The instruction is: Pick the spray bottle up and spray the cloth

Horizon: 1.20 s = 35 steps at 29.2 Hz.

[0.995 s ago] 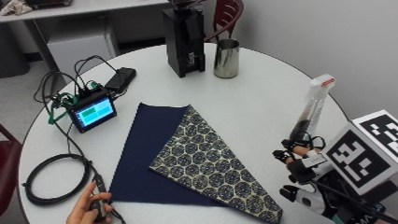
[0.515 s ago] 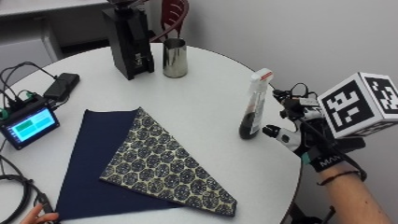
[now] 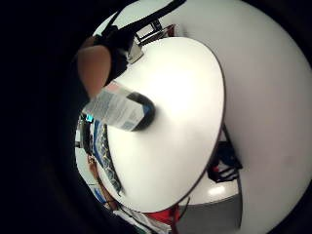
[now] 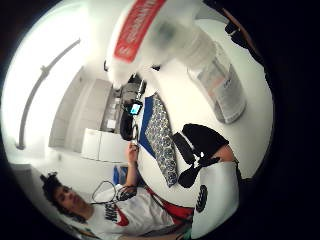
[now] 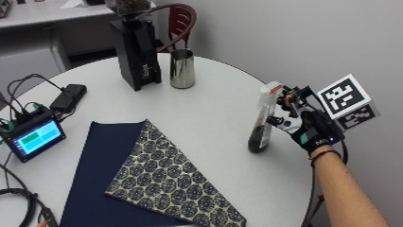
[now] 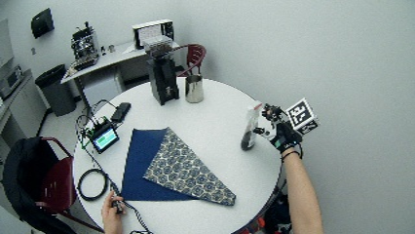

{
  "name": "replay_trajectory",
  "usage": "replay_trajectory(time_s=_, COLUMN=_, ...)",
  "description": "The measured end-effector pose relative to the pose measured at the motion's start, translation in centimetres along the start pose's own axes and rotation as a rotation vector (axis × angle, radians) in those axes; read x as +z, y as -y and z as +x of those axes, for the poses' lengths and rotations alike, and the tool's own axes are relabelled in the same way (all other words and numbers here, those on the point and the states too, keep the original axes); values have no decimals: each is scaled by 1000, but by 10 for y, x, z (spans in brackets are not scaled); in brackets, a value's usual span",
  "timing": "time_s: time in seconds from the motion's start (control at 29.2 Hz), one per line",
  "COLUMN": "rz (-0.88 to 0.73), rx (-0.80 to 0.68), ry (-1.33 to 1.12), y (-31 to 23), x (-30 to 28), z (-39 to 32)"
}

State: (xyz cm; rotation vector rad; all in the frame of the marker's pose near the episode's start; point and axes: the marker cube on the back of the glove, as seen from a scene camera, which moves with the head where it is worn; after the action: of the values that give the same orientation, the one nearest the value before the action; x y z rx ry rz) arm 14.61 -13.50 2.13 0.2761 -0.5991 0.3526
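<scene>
A spray bottle (image 5: 261, 120) with a white head and a dark base stands upright on the round white table (image 5: 214, 109), near its right edge. My gloved right hand (image 5: 311, 130) is right beside it at the height of the head, fingers (image 5: 288, 100) reaching toward the trigger. The thumb (image 4: 200, 145) stands apart from the bottle (image 4: 220, 85), and I see no grip closed round it. A fingertip (image 3: 95, 68) lies next to the bottle's upper part (image 3: 122, 109). The dark blue cloth (image 5: 94, 170), folded so its patterned side (image 5: 170, 179) shows, lies flat to the bottle's left.
A black grinder (image 5: 135, 47) and a metal cup (image 5: 182, 69) stand at the table's far side. A small screen device (image 5: 32, 137), a black adapter (image 5: 69, 94) and cables lie at the left. A bare hand (image 6: 111, 209) holds a cable at the near edge.
The outside camera has shifted. My hand has closed in on the bottle's head; the bottle stands where it was and the cloth has not moved.
</scene>
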Motion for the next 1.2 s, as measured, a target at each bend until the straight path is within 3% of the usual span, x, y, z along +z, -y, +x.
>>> replay_trajectory(time_s=0.48, rz=-4, rx=-29, ry=339, y=2, x=14, z=8)
replay_trajectory(time_s=0.86, rz=141, rx=-46, ry=395, y=-8, x=0, z=21)
replay_trajectory(time_s=1.2, rz=239, rx=28, ry=381, y=-30, x=3, z=46)
